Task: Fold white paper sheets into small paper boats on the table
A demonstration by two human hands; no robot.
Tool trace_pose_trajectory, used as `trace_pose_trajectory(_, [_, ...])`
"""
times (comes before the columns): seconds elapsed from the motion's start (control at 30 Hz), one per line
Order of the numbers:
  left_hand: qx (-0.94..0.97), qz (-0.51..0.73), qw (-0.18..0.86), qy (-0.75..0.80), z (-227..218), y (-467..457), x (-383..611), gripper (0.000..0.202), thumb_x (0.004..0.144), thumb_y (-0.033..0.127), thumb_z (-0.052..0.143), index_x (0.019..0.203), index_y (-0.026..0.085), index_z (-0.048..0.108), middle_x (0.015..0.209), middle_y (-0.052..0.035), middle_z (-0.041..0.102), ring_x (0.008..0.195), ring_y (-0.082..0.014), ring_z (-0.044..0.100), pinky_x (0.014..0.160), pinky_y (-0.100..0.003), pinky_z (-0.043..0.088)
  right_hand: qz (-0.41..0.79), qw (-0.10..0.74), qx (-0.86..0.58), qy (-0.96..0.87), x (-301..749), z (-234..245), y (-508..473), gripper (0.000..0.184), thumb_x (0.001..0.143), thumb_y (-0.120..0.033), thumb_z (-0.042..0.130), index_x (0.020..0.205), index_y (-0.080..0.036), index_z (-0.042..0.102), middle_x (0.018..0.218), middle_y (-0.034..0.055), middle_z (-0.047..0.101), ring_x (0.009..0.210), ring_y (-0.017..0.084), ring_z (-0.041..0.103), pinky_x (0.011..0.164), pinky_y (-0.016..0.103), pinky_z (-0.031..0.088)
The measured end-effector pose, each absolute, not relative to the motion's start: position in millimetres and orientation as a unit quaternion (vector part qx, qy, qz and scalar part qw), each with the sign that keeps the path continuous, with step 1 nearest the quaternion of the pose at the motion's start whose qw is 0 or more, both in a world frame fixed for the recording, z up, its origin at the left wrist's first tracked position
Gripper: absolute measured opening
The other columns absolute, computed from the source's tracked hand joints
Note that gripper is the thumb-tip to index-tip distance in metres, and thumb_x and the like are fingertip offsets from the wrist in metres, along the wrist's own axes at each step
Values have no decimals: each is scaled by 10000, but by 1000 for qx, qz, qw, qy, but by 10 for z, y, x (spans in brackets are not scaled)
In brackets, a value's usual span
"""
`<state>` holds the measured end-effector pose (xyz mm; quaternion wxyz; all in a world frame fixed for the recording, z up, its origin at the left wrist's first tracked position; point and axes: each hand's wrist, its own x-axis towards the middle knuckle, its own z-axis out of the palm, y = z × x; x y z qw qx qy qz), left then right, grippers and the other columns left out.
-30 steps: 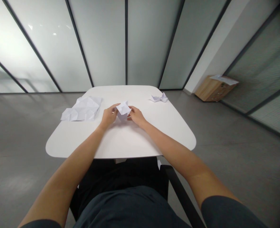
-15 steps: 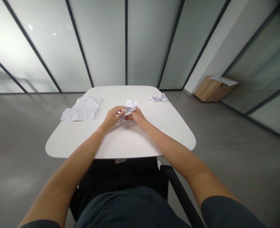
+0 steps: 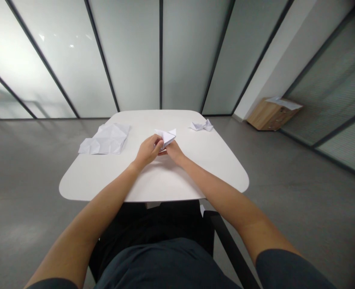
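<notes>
A small folded white paper shape (image 3: 167, 136) is held just above the middle of the white table (image 3: 105, 176). My left hand (image 3: 148, 150) pinches its near left side with curled fingers. My right hand (image 3: 172, 150) grips it from the right and below, fingers closed. The two hands touch each other under the paper. Its pointed flaps stick out away from me.
A crumpled, unfolded white sheet (image 3: 105, 139) lies on the table's far left. Another small folded paper piece (image 3: 201, 125) rests at the far right. A wooden cabinet (image 3: 269, 113) stands on the floor to the right, before glass walls. A black chair arm (image 3: 228, 245) is beside my right leg.
The paper shape has been turned and flattened, its points now facing away. My hands have drawn together beneath it, from either side of it to touching.
</notes>
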<state>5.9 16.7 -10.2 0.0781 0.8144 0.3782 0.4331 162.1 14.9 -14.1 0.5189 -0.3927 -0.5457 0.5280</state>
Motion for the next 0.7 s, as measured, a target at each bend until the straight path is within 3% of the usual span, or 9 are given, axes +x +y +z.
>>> trace_pose_trajectory(0.17, [818,381,77,424,-86,160,88,413,1077,586,435,912,234,573,869,-38,668,806,-214,604,764,-338,451,495,505,-428,-563,1645,-226,218,271,951,-443,628,1054,-215,732,961,64,786,738,200,738,636,331,664])
trace_pose_trajectory(0.37, [784,405,97,460,-86,159,109,392,1013,628,573,987,238,594,936,-43,713,851,-218,652,764,-326,473,504,527,-394,-559,1647,-242,218,378,925,-518,635,1199,-265,700,1068,51,779,757,202,727,636,352,657])
trace_pose_trajectory(0.53, [774,416,108,464,-76,173,80,446,990,672,585,978,229,637,923,-47,733,824,-213,676,758,-322,488,441,529,-427,-586,1678,-193,204,312,917,-537,620,1049,-266,699,1070,38,741,870,235,693,698,371,609])
trace_pose_trajectory(0.7, [813,416,119,390,-99,250,49,507,1023,680,504,892,212,647,853,-48,709,780,-194,642,753,-315,489,342,524,-459,-631,1712,-144,219,263,949,-489,586,865,-250,655,951,29,711,994,235,634,905,353,520])
